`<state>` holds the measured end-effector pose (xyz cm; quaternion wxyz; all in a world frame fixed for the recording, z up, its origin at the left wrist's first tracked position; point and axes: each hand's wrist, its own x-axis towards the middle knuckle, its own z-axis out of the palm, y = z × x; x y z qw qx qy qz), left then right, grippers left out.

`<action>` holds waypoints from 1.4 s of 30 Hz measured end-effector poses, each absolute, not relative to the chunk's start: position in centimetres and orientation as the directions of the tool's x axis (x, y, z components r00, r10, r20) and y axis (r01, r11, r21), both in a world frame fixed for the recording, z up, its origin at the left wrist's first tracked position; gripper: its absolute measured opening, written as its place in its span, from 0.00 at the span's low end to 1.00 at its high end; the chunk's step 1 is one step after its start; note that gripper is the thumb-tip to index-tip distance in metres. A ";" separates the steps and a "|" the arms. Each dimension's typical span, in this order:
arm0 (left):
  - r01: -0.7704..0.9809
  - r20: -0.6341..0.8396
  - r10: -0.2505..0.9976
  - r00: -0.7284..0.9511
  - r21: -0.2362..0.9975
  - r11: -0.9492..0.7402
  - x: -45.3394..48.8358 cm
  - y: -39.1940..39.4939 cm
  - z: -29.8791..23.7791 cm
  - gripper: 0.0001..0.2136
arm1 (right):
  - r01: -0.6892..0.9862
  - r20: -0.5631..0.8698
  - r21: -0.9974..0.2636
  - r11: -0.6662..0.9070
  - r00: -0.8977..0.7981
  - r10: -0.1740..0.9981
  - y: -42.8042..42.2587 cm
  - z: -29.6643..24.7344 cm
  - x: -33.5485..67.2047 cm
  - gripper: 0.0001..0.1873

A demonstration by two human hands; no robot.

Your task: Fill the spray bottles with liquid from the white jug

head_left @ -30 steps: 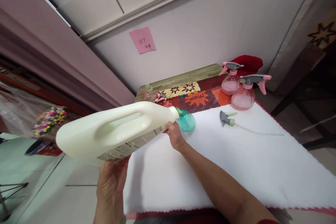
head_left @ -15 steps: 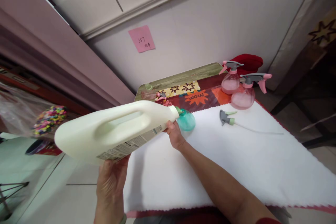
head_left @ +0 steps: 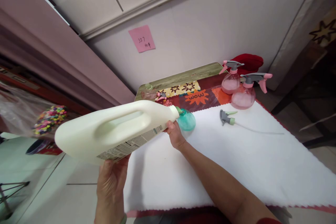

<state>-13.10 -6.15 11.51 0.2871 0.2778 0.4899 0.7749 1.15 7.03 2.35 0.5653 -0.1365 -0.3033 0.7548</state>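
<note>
A large white plastic jug [head_left: 112,131] with a moulded handle lies tilted nearly flat, its mouth against the open neck of a small teal spray bottle [head_left: 187,120] standing on the white towel [head_left: 236,161]. My left hand [head_left: 111,178] grips the jug's base from below. My right hand [head_left: 175,134] is closed under the jug's neck, right beside the teal bottle. A grey and green sprayer head [head_left: 227,118] with a long dip tube lies loose on the towel.
Two pink spray bottles [head_left: 240,91] with grey triggers stand at the back right, a red thing behind them. A patterned cloth [head_left: 196,96] covers the table's far end. A pink note [head_left: 141,38] sticks on the wall. Coloured beads in a bag [head_left: 49,117] sit at left.
</note>
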 end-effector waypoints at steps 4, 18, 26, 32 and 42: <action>-0.159 0.149 0.707 -0.691 0.923 -0.350 -12.8 -6.1 11.7 0.29 | -0.774 0.145 -0.607 -0.179 -0.330 0.933 7.1 2.3 1.1 0.29; -0.136 0.157 0.719 -0.677 0.934 -0.331 -12.6 -5.9 12.2 0.29 | -0.766 0.125 -0.616 -0.183 -0.324 0.938 7.1 2.0 0.9 0.32; -0.146 0.154 0.715 -0.682 0.930 -0.339 -12.7 -5.8 12.1 0.31 | -0.768 0.134 -0.614 -0.181 -0.328 0.935 7.1 1.9 0.8 0.32; -0.149 0.158 0.722 -0.674 0.928 -0.342 -12.8 -5.9 12.0 0.27 | -0.768 0.144 -0.614 -0.180 -0.333 0.932 7.1 2.2 1.0 0.32; -0.171 0.152 0.736 -0.660 0.923 -0.344 -13.6 -6.1 11.5 0.31 | -0.768 0.119 -0.614 -0.180 -0.315 0.942 7.1 1.9 0.9 0.32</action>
